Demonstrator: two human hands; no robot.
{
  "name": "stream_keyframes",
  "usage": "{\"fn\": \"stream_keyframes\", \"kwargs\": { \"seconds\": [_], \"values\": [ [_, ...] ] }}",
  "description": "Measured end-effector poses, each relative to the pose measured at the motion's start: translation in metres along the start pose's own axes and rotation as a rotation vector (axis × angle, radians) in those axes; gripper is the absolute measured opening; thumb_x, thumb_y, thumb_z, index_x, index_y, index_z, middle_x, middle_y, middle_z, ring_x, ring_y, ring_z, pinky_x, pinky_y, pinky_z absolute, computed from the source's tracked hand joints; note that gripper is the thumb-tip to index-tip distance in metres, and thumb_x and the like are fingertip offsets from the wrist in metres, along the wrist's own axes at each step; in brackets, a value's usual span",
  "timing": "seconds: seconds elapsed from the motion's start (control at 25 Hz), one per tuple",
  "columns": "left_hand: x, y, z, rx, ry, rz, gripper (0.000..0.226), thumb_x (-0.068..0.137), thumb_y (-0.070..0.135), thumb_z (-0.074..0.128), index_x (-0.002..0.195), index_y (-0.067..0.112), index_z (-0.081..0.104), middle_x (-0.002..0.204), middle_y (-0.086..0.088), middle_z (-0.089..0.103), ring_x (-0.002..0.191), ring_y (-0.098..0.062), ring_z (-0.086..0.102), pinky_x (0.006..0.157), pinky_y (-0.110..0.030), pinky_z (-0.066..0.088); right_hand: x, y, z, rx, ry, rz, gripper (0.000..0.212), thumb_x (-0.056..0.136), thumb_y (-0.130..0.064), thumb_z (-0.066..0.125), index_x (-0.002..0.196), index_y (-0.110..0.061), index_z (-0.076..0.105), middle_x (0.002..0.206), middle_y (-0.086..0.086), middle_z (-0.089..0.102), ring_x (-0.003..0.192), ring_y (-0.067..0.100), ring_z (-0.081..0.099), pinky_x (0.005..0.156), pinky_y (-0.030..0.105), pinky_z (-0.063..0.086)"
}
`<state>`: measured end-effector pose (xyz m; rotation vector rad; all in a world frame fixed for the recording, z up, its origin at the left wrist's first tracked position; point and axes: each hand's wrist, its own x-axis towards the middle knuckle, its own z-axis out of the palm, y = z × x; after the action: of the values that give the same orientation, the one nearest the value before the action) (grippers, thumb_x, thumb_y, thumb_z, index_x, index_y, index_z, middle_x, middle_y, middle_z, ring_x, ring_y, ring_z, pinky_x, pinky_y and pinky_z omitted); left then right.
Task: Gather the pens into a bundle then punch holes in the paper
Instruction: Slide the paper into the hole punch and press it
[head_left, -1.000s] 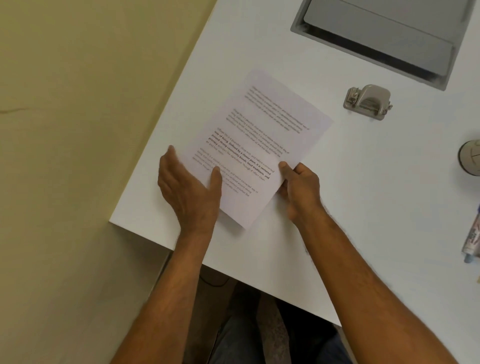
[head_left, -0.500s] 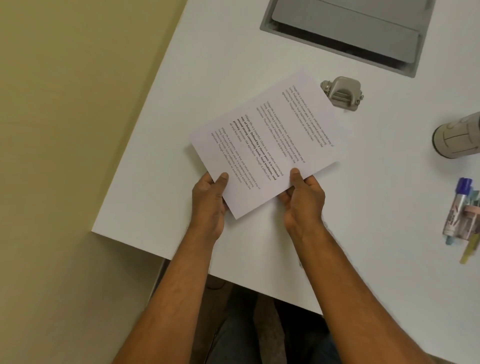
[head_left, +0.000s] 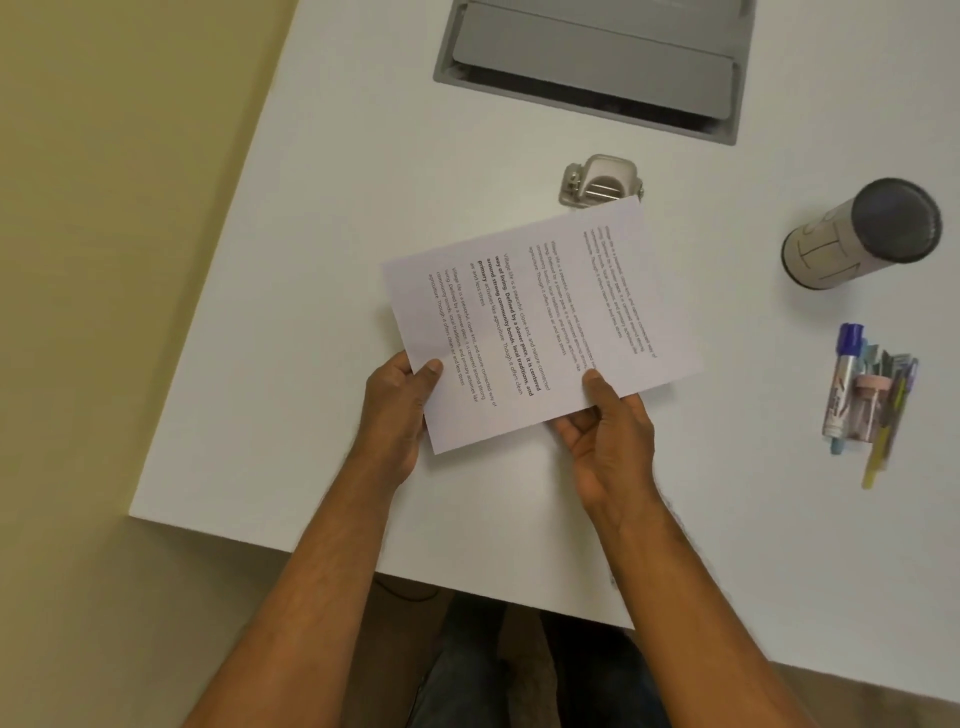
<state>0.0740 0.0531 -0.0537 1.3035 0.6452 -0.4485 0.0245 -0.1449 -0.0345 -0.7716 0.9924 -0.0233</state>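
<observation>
Head view, one moment, contents as follows.

Item: printed paper (head_left: 540, 322), one sheet, several blocks of text with some lines in bold. Held by me over the white table (head_left: 322, 291), turned so the text runs sideways. Its far edge overlaps the near side of the hole punch.

Item: my left hand (head_left: 395, 415), at the sheet's near left corner. Thumb on top of the page, fingers hidden beneath it, pinching the corner.

Item: my right hand (head_left: 610, 441), on the sheet's near edge toward its right end. Thumb pressed on top, fingers curled under the page, pinching it.

Item: hole punch (head_left: 602, 179), grey metal, resting on the table just beyond the paper, partly covered by it.

Item: pens (head_left: 867, 400), lying together in a bundle at the right of the table, well apart from the sheet; a blue-capped marker and a yellow pen stand out, and a pinkish band crosses them.

Item: cylindrical container (head_left: 862, 234), pale body with a dark end, lying on its side beyond the pens.

Item: grey hatch (head_left: 592, 67), set into the tabletop at the far side.
</observation>
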Motion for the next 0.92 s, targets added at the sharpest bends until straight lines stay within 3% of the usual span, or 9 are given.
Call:
{"fn": "stream_keyframes", "kwargs": {
  "seconds": [0.16,0.36,0.52,0.68,0.76,0.84,0.92],
  "values": [
    [0.002,-0.003,0.013,0.081,-0.068,-0.037,0.022,0.104,0.013,0.058,0.113,0.028,0.072,0.113,0.004,0.080,0.100,-0.018,0.077,0.077,-0.031,0.063,-0.003,-0.007,-0.020,0.041,0.030,-0.012,0.032,0.100,-0.005,0.064,0.124,-0.026,0.068,0.122,0.004,0.077,0.109,0.025,0.075,0.084,0.047,0.065],
    [0.011,0.003,0.039,0.202,-0.139,-0.031,0.022,0.105,0.015,0.059,0.118,0.026,0.072,0.114,0.003,0.079,0.100,-0.020,0.077,0.080,-0.033,0.062,-0.005,-0.002,-0.030,0.103,0.093,0.010,0.033,0.100,-0.006,0.064,0.129,-0.022,0.066,0.119,0.004,0.078,0.106,0.025,0.076,0.083,0.046,0.065],
    [0.023,0.015,0.053,0.280,-0.200,-0.010,0.022,0.104,0.015,0.059,0.119,0.024,0.072,0.113,0.002,0.080,0.100,-0.019,0.077,0.082,-0.032,0.062,-0.002,0.003,-0.025,0.131,0.177,0.010,0.024,0.100,-0.006,0.065,0.113,-0.025,0.070,0.113,0.003,0.079,0.104,0.026,0.076,0.080,0.041,0.066],
    [0.035,0.026,0.058,0.342,-0.222,-0.038,0.019,0.104,0.016,0.059,0.115,0.022,0.073,0.109,0.002,0.081,0.100,-0.019,0.078,0.083,-0.033,0.063,0.006,0.006,-0.016,0.147,0.227,-0.010,0.022,0.100,-0.006,0.064,0.112,-0.024,0.071,0.112,0.003,0.079,0.105,0.025,0.076,0.076,0.037,0.066],
    [0.041,0.033,0.060,0.380,-0.159,-0.028,0.016,0.102,0.019,0.062,0.114,0.021,0.072,0.106,0.000,0.081,0.095,-0.019,0.079,0.081,-0.036,0.063,0.010,0.005,-0.011,0.161,0.242,-0.016,0.022,0.101,-0.006,0.064,0.112,-0.025,0.071,0.111,0.002,0.079,0.105,0.024,0.076,0.079,0.039,0.066],
    [0.050,0.044,0.065,0.477,0.009,0.052,0.013,0.097,0.023,0.065,0.110,0.023,0.069,0.104,-0.002,0.079,0.086,-0.018,0.078,0.071,-0.034,0.062,0.013,0.004,-0.007,0.175,0.241,-0.018,0.023,0.100,-0.007,0.065,0.111,-0.027,0.071,0.109,-0.001,0.080,0.104,0.022,0.077,0.081,0.040,0.065],
    [0.064,0.061,0.074,0.701,0.198,0.222,0.023,0.093,0.028,0.066,0.116,0.024,0.065,0.105,0.000,0.073,0.089,-0.020,0.072,0.077,-0.036,0.059,0.017,0.002,-0.003,0.190,0.234,-0.021,0.024,0.100,-0.008,0.065,0.113,-0.027,0.071,0.110,-0.002,0.080,0.102,0.020,0.077,0.081,0.039,0.066]
  ]
}}
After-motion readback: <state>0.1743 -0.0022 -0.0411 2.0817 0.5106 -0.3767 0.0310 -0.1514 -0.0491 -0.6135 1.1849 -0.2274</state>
